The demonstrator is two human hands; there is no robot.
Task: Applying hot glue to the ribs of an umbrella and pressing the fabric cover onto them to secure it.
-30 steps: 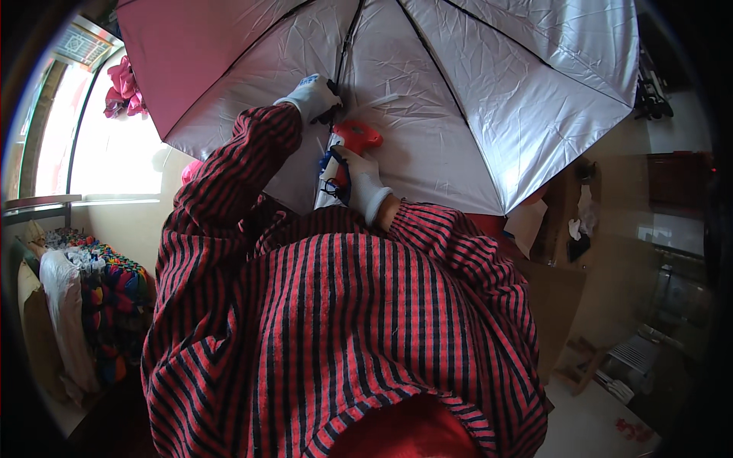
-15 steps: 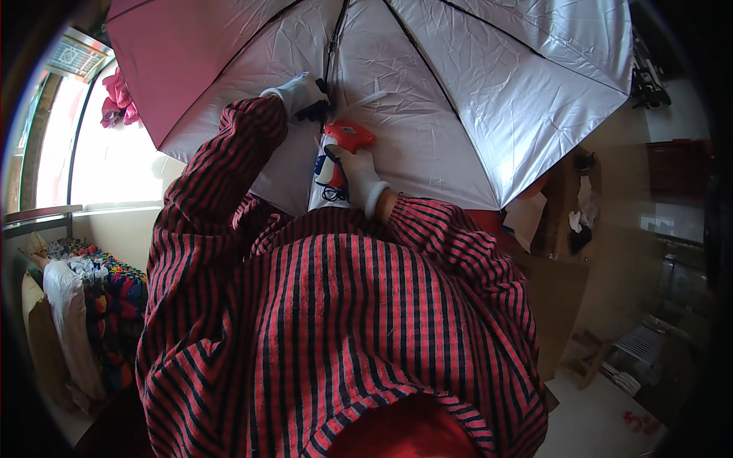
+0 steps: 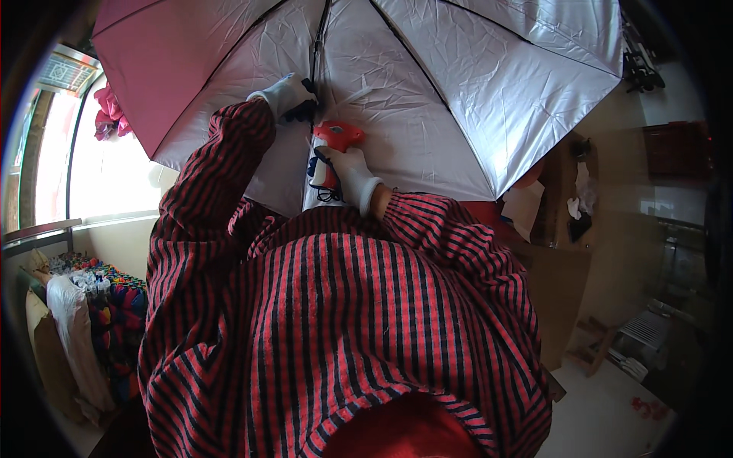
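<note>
A: Head view. Where's the umbrella (image 3: pixel 416 126) sitting?

B: It's standing open in front of the person's chest, underside facing the camera, running off the top edge.

A: How's it looking?

B: Fabric is showing mostly silver, creasing around mid-panel, shining brightest toward the right. The left side is showing pink. Thin black ribs (image 3: pixel 398 35) are fanning out toward the rim.

A: Hands?

B: Apart. Gloved left hand (image 3: pixel 286 95) is reaching a dark rib; can't tell if it's gripping. Gloved right hand (image 3: pixel 353 174) is clamping a red hand tool (image 3: pixel 341 133), its head pointing up near that rib.
</note>
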